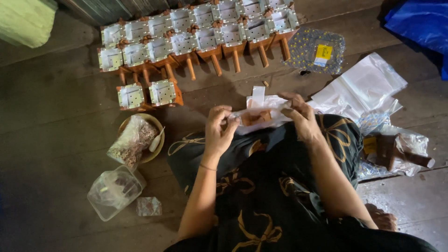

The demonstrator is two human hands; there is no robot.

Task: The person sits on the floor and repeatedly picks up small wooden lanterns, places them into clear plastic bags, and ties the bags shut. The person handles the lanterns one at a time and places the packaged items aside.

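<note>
Above the lap, both hands hold one clear bag with a small brown wooden piece inside it. The left hand grips the bag's left end, fingers curled over the plastic and thumb pressed near the piece. The right hand pinches the bag's right end between thumb and fingers. A white strip stands up from the bag's top edge. The bag sits between the hands, just over the knees, which are covered by dark cloth with a gold bow pattern.

On the wooden floor ahead, wooden boxes with white dotted lining and short handles lie in two long rows, touching one another. Two more boxes lie apart, nearer the left hand.

Left of the knee, a round bowl holds a filled plastic packet and a small white tube. Below it lies a clear tub, tilted, with dark contents that cannot be identified. A small packet lies beside the tub.

Right of the hands, a stack of clear bags lies flat. A dotted pouch with a yellow tag lies beyond it. A bagged wooden item rests at the right knee. Blue sheeting fills the upper right corner.
</note>
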